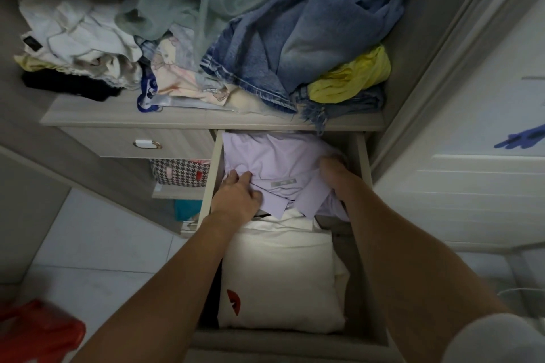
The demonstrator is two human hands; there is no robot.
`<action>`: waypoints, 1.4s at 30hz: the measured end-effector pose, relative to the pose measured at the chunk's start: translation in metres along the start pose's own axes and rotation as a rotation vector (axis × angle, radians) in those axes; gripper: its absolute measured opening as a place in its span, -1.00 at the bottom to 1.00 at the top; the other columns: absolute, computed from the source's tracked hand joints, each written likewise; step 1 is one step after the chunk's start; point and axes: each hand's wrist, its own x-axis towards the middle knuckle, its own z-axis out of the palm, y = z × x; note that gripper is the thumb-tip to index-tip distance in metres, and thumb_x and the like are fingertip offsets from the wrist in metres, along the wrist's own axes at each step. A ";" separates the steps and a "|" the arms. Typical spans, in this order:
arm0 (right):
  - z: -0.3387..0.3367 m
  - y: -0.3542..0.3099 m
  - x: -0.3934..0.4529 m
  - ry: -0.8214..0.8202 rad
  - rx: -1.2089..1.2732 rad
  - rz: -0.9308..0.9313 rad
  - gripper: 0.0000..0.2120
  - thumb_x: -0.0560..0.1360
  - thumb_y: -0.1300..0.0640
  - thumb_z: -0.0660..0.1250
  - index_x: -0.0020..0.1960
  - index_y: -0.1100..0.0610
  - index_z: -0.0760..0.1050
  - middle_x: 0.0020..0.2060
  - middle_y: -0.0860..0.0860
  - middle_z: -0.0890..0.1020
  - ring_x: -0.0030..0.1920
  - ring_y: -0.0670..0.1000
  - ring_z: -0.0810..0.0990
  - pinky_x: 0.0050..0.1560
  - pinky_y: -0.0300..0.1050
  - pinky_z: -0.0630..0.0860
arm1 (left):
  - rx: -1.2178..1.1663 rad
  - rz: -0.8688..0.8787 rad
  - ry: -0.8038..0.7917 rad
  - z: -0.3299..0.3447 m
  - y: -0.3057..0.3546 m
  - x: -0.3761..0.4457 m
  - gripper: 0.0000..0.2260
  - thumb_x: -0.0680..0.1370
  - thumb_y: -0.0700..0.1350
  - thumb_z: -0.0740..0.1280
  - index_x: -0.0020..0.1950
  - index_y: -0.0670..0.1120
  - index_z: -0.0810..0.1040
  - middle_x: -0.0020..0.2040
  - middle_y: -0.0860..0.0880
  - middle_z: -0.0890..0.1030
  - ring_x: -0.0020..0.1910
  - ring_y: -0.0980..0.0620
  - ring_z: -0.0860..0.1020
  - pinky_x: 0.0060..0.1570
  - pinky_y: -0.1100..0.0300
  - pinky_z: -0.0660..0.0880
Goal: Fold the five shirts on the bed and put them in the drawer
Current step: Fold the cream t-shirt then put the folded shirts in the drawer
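- A folded lilac shirt (277,162) lies in the far half of the open drawer (213,174), in the middle of the frame, with its grey neck label facing up and its collar points spread toward the viewer.
- Nearer the viewer in the same drawer lies a folded white shirt (280,280) with a small red mark at its lower left; the lilac shirt's collar overlaps its far edge.
- The left hand (237,196) rests on the lilac shirt's left near corner, fingers (246,178) bent and pressing into the cloth, thumb against the collar; whether they pinch the cloth cannot be told.
- The right hand (333,174) reaches down at the shirt's right edge, its fingers tucked into or under the cloth and hidden, so their grasp cannot be told.
- Both bare forearms run up from the bottom of the frame over the drawer.
- Left of the open drawer is a shut drawer with a pale handle (147,144), and below it a houndstooth-patterned box (180,172) on a lower shelf.
- On the shelf (118,118) above the drawers lie loose clothes: a blue denim garment (295,38), a yellow cloth (351,79) at its right, white clothes (76,29) in the upper left, and pale green sheer fabric (177,0) at the top.
- A white panelled door (472,186) stands at the right edge.
- A red object (38,330) sits on the pale tiled floor in the lower left.
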 end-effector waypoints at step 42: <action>0.006 0.006 0.005 -0.044 -0.740 -0.626 -0.42 0.55 -0.29 0.12 0.45 0.02 0.30 0.41 0.14 0.36 0.38 0.22 0.32 0.38 0.20 0.18 | 0.375 0.272 -0.268 -0.024 0.019 0.106 -0.50 0.57 0.21 0.10 0.50 0.12 0.29 0.48 -0.05 0.36 0.43 -0.17 0.30 0.33 -0.13 0.16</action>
